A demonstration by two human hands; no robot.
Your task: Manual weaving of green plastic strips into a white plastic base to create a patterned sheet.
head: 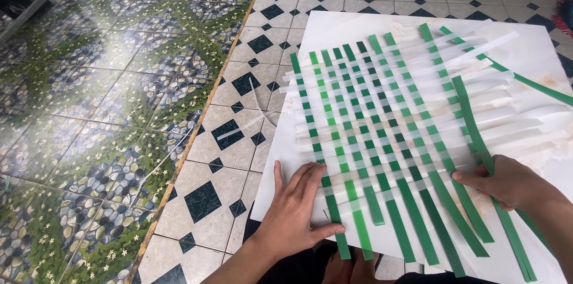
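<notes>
Patterned tile floor [119, 111] under white sheet [334, 33]; left hand [295, 206] flat, right hand [507, 182] pinching green strips [382, 135].

No pkgs, labels, signs or screens are being shown anywhere in the head view; nothing printed or boxed is being seen on the floor or beside the work.
</notes>
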